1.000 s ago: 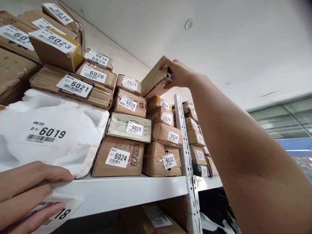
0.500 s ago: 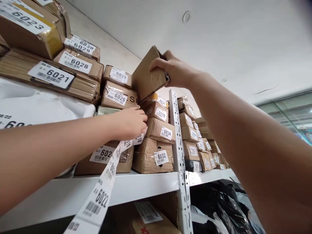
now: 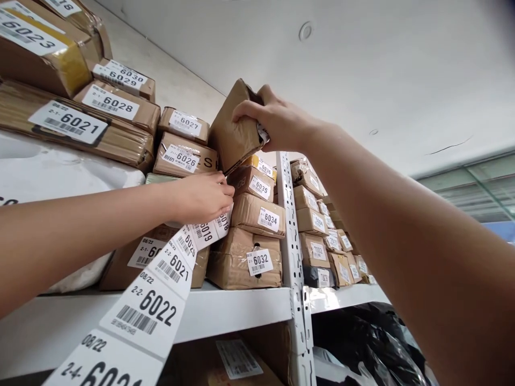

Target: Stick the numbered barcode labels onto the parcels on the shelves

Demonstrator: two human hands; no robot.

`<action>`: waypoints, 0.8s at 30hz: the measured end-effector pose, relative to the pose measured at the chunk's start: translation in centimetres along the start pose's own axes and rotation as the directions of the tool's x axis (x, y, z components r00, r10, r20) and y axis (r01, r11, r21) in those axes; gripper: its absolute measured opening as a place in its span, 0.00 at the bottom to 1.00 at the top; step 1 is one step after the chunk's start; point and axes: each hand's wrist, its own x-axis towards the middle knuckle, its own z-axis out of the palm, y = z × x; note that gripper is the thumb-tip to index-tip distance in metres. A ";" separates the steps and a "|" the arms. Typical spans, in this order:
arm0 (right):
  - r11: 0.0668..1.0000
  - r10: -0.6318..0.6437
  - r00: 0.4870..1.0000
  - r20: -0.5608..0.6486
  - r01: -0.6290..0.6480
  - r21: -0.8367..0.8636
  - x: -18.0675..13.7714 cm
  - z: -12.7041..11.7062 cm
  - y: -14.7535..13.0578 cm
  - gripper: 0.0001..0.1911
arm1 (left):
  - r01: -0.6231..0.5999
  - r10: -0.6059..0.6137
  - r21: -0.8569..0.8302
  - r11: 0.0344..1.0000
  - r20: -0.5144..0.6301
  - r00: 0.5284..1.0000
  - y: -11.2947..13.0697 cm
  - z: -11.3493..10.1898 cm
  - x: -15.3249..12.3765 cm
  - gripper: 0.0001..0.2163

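ceiling: open room beneath
stacked boxes: block the left
post: bars passage to the right
label strip: hangs across near shelf edge

A brown cardboard box, creased at its right end, is held aslant atop a stack of brown cartons; whether it touches them I can't tell. Lower, a long white paper strip of barcode labels, 6018 to 6022 readable, bends and trails down leftward.

Right hand grips a tilted brown cardboard box; left hand holds a long white paper label strip.
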 end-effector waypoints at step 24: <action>0.991 -0.033 0.999 -0.020 0.035 0.127 -1.8 -0.9 0.6 0.44 | 0.102 -0.104 -0.169 0.980 0.000 0.995 0.3 -0.7 -0.2 0.19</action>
